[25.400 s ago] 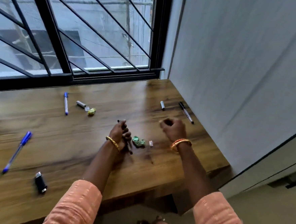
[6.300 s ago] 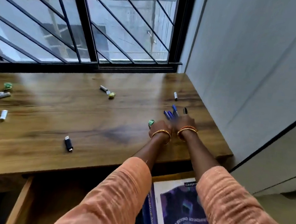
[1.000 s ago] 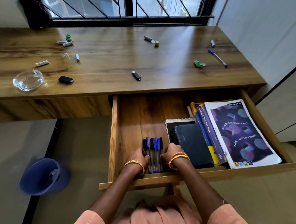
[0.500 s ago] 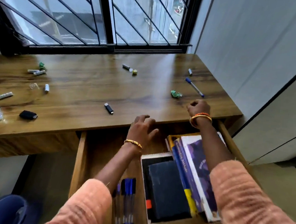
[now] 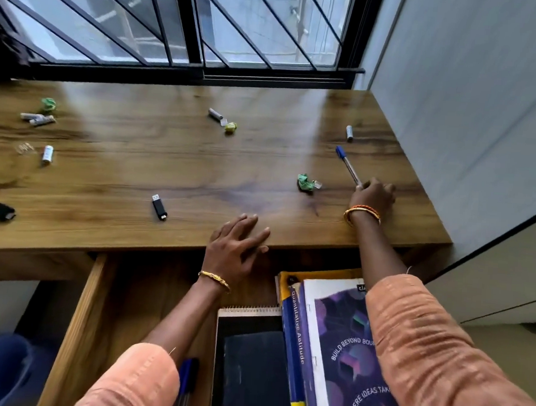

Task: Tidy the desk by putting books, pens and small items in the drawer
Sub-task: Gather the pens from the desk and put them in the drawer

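Most books and some pens already sit in the open drawer. Your right hand pinches the blue pen on the desk; left hand rests flat, fingers spread. USB stick, paper wads, batteries remain.

A blue-capped pen lies slantwise near the counter's right edge, its near end pinched by the right hand; the open drawer holds stacked books and blue pens; a black USB stick lies mid-counter.
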